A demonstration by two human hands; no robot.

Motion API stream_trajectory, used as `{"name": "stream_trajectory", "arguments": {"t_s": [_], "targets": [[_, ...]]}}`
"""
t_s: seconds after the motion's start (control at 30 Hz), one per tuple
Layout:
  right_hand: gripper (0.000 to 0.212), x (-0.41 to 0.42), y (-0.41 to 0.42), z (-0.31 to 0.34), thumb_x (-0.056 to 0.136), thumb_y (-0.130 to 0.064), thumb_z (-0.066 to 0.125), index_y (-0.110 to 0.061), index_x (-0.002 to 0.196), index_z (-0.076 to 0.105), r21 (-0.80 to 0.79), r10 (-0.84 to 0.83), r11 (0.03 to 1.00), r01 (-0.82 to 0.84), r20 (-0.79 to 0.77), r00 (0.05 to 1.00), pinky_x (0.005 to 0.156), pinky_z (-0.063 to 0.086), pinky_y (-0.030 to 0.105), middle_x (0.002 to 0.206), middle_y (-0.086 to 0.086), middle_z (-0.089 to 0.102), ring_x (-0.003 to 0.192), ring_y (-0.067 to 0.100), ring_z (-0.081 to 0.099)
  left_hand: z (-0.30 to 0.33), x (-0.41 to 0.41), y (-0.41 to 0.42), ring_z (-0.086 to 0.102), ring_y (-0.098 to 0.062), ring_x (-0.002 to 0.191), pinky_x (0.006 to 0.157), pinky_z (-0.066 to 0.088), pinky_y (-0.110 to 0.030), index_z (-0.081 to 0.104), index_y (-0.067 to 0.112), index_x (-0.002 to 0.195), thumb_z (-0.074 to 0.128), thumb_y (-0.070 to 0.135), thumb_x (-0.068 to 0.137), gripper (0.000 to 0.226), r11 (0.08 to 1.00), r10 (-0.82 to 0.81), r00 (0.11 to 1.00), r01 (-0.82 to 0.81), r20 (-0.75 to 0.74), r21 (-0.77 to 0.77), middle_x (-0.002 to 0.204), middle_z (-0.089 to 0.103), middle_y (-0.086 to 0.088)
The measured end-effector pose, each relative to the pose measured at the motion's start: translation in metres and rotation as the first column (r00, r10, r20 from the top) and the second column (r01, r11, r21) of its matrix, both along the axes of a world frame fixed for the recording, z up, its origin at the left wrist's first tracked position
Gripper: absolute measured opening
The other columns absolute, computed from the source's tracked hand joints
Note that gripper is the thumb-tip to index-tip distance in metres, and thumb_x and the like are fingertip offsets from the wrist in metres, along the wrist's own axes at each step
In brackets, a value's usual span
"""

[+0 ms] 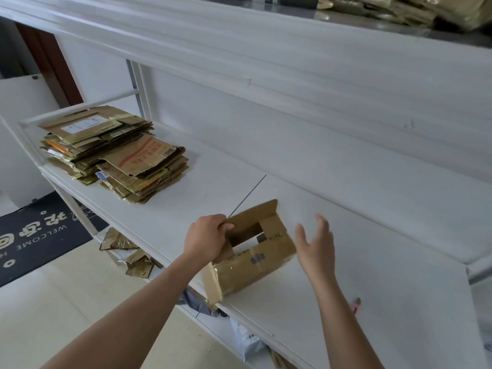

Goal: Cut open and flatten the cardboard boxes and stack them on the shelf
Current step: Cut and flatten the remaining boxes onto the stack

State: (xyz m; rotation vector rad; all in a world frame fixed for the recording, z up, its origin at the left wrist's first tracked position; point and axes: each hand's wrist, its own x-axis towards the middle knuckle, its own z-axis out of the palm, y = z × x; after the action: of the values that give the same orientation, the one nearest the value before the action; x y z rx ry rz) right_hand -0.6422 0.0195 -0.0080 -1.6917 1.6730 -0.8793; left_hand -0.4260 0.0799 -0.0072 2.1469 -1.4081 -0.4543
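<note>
Now we see our left hand (206, 239) curled over the rim of the cardboard box (253, 251), its fingers (226, 227) hooked inside the opened top. Our right hand (316, 249) hangs just beside the box's far end, spread wide, holding nothing. Box sits on the white shelf (346, 235), near its front edge. Further left, the flattened stack (114, 153), with red print we can't read. Down on the floor, a dark mat (34, 235) reads WELCOME.
</note>
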Motion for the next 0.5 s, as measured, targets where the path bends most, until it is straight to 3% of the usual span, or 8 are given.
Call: {"name": "stream_trajectory", "arguments": {"t_s": [0.07,0.1,0.17,0.27,0.33,0.43,0.5], "targets": [[0.069,-0.001,0.009,-0.017,0.098,-0.051,0.048,-0.024,0.154,0.018,0.371,-0.019,0.928,-0.032,0.133,0.991,0.098,0.047,0.043,0.151,0.012,0.039,0.128,0.032,0.050,-0.004,0.002,0.004,0.055,-0.020,0.070,0.060,0.041,-0.031,0.057,0.016,0.073,0.050,0.029,0.101,0.031,0.998,0.016,0.999,-0.018,-0.034,-0.067,0.070,0.059,0.001],[0.071,0.000,0.012,-0.022,0.096,-0.055,0.048,-0.028,0.154,0.016,0.436,-0.018,0.895,-0.089,0.235,0.972,0.095,0.052,0.043,0.148,0.011,0.042,0.123,0.029,0.054,-0.006,0.000,0.005,0.054,-0.019,0.068,0.059,0.040,-0.029,0.058,0.014,0.074,0.051,0.028,0.100,0.031,0.995,0.005,0.999,-0.010,-0.047,-0.097,0.068,0.059,0.000],[0.069,0.005,0.014,-0.021,0.091,-0.055,0.058,-0.028,0.148,0.029,0.317,-0.017,0.943,-0.100,0.346,0.938,0.089,0.056,0.040,0.135,0.007,0.054,0.113,0.023,0.060,-0.008,-0.004,0.005,0.050,-0.017,0.063,0.057,0.036,-0.026,0.060,0.009,0.074,0.055,0.026,0.099,0.031,0.988,-0.016,0.993,-0.002,-0.117,-0.157,0.065,0.057,-0.001],[0.044,0.007,0.005,-0.007,0.084,-0.039,0.075,-0.022,0.120,0.057,-0.014,0.016,1.000,-0.012,0.317,0.948,0.083,0.054,0.029,0.113,0.000,0.065,0.102,0.016,0.063,-0.005,-0.002,0.001,0.041,-0.012,0.056,0.055,0.034,-0.027,0.057,0.005,0.075,0.058,0.018,0.096,0.025,0.985,-0.022,0.949,-0.034,-0.316,-0.170,0.062,0.049,0.001],[0.044,0.004,-0.002,0.003,0.081,-0.030,0.080,-0.020,0.119,0.061,-0.169,0.105,0.984,-0.060,0.273,0.956,0.090,0.051,0.029,0.116,-0.003,0.063,0.106,0.010,0.060,0.000,-0.001,0.000,0.055,-0.009,0.065,0.058,0.047,-0.028,0.063,0.019,0.093,0.057,0.012,0.094,0.009,0.993,-0.050,0.921,0.004,-0.387,-0.119,0.074,0.062,0.008],[0.054,0.006,-0.008,0.011,0.078,-0.017,0.084,-0.017,0.126,0.061,-0.352,0.328,0.893,-0.279,0.088,0.941,0.102,0.043,0.020,0.134,-0.005,0.055,0.124,0.002,0.049,0.007,-0.012,-0.005,0.062,-0.007,0.089,0.067,0.051,-0.022,0.051,0.042,0.119,0.061,0.018,0.090,0.039,0.989,-0.100,0.926,0.051,-0.363,-0.141,0.098,0.064,0.015],[0.056,0.010,-0.006,0.006,0.076,-0.010,0.084,-0.016,0.127,0.062,-0.384,0.388,0.851,-0.358,0.002,0.922,0.106,0.039,0.018,0.141,-0.002,0.047,0.131,-0.004,0.040,0.007,-0.020,-0.007,0.060,0.001,0.089,0.067,0.046,-0.013,0.047,0.047,0.127,0.060,0.016,0.092,0.049,0.971,-0.152,0.919,0.070,-0.363,-0.229,0.096,0.063,0.018]]}}
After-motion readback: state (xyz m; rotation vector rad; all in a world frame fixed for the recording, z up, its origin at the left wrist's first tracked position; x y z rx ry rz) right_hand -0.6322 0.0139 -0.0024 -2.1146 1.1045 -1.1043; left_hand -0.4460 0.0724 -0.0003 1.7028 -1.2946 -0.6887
